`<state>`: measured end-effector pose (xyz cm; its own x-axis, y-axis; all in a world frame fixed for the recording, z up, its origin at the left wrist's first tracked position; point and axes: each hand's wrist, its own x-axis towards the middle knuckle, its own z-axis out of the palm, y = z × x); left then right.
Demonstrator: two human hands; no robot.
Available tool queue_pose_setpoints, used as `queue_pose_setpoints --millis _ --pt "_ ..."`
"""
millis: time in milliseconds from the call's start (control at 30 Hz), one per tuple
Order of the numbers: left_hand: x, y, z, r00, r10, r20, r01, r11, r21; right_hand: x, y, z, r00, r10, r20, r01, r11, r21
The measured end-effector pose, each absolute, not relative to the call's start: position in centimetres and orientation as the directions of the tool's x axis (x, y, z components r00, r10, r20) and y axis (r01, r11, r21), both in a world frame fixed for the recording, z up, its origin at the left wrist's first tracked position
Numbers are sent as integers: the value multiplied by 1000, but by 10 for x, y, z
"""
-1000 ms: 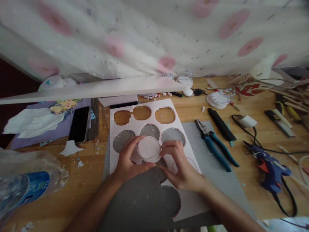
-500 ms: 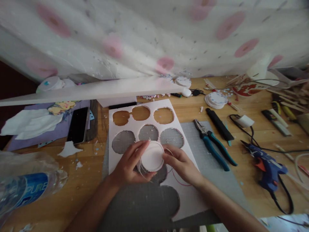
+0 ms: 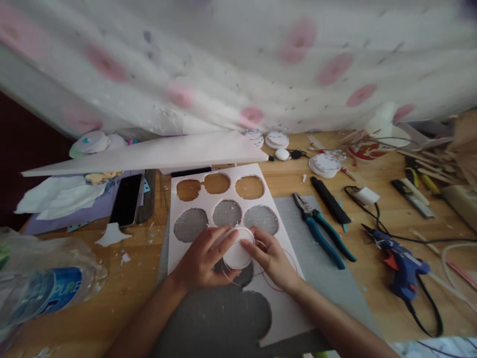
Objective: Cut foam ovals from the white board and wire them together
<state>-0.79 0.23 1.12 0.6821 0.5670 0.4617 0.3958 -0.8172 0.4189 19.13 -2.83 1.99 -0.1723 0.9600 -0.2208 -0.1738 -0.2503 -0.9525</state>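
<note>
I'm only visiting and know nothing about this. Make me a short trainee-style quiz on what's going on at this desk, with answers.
1. True or false: the pliers lie between the board and the glue gun.
2. What do the left hand and right hand hold between them?
3. Fill in: the big letters on the bottle label read ____.

Key:
1. True.
2. A round white piece.
3. PURE.
</note>
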Motion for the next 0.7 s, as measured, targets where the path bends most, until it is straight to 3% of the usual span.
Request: queue_pose_setpoints --millis 200,300,433,567,700 --pt "-6 -9 23 658 651 380 440 -741 507 193 -27 19 -193 968 -162 -237 -206 -950" --pt "-10 -22 29 553 769 321 408 -586 700 196 -28 18 -235 963 -129 -248 -187 -951" --pt "-16 -31 33 382 903 199 154 -274 949 200 -31 17 -305 941 -144 -304 -240 -922" --pt "-14 -31 36 453 884 117 -92 -84 992 198 -36 17 -442 880 -173 -340 -344 -875" --pt "-4 -35 40 509 856 91 -127 -30 991 192 -42 17 -562 808 -178 -358 -432 -828"
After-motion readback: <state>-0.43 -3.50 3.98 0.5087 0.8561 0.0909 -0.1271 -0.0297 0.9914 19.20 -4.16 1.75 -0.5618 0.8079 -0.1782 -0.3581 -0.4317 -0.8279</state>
